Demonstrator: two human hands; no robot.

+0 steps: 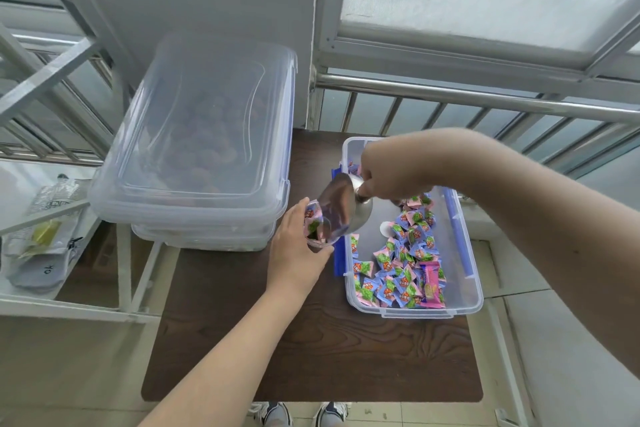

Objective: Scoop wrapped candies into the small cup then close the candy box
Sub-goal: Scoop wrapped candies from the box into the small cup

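My left hand (299, 250) grips a small clear cup (317, 227) just left of the open candy box (464, 308); a few wrapped candies show inside the cup. My right hand (391, 172) holds a shiny metal scoop (341, 206) by its handle, tilted with its mouth over the cup's rim. The clear box with blue clips holds many blue, pink and green wrapped candies (401, 270) and one long pink bar (433, 284). The box has no lid on it.
Two stacked clear lidded boxes (197, 135) with brown contents stand at the table's back left. The dark wooden table (311, 350) sits against a metal railing (485, 97). A white shelf frame (69, 305) with bags stands to the left. My shoes show below the table edge.
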